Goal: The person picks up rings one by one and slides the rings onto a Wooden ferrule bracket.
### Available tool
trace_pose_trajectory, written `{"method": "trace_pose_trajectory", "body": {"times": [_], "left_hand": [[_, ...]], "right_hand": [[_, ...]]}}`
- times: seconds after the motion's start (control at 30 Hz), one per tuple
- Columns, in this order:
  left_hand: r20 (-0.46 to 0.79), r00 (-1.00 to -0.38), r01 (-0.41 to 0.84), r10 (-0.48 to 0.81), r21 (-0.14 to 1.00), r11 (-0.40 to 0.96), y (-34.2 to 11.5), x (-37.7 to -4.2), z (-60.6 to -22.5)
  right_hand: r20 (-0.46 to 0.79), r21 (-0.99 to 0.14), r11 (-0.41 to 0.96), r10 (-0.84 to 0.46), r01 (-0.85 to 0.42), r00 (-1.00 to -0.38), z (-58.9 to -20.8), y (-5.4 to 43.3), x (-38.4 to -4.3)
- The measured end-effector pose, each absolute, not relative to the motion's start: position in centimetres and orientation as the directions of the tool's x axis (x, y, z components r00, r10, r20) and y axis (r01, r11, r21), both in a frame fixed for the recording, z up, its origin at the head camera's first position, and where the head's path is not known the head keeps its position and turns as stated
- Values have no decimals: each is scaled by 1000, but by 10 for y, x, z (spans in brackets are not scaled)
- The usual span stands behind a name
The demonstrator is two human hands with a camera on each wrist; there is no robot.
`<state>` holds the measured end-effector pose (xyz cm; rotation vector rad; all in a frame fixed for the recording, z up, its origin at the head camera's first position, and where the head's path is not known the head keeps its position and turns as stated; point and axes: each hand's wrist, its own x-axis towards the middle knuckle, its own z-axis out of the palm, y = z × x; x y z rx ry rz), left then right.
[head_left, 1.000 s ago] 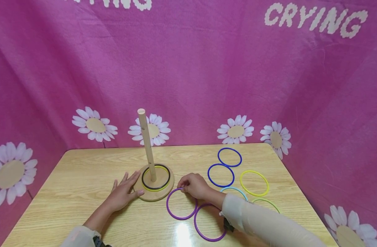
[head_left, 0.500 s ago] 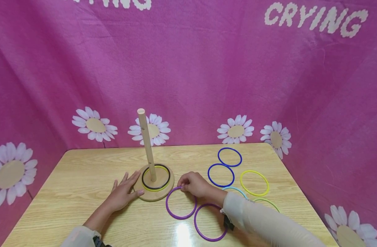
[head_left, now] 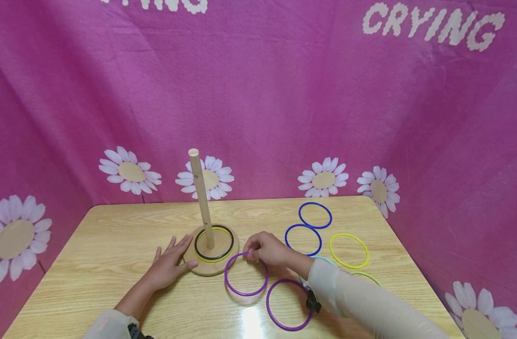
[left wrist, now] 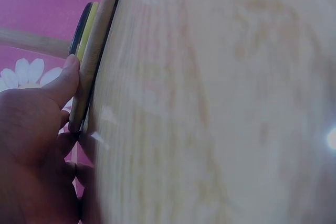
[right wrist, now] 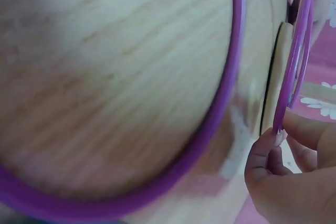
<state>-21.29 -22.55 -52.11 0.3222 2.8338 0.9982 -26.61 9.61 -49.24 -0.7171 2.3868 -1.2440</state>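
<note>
My right hand [head_left: 266, 249] pinches the far edge of a purple ring [head_left: 246, 295] between thumb and fingertips. The ring is tilted, raised slightly off the tabletop, and its left side overlaps the base's edge in the head view. A wooden peg [head_left: 201, 197] stands upright on a round base [head_left: 207, 272]; a black ring [head_left: 213, 259] and a yellow one lie around its foot. With fingers spread, my left hand [head_left: 169, 266] rests at the base's left side, its thumb touching the rim, as the left wrist view shows. A second purple ring [right wrist: 226, 85] lies flat near my right wrist.
Two blue rings [head_left: 303, 254] lie at the back right of the wooden table [head_left: 127, 226], near a yellow ring [head_left: 367, 256]. My right sleeve [head_left: 360, 299] partly covers a light blue ring and a green ring [head_left: 370, 276]. A pink curtain [head_left: 258, 94] hangs behind.
The purple ring in my right hand has risen slightly off the table and shifted a little left, away from the second purple ring. My left hand has stayed in place.
</note>
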Motion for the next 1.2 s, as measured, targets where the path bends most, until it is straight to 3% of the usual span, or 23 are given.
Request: {"method": "trace_pose_trajectory", "body": {"times": [0.77,1.2], "left_hand": [[-11,-968,187,250,629,754,-226,-213,-524],[-16,-969,179,245,635,752,-225,-212,-521]], "right_hand": [[115,-877,346,-523,-334,-845,-404,83,-291],[235,-911,217,-422,-350,-875,-344,71,-297]]}}
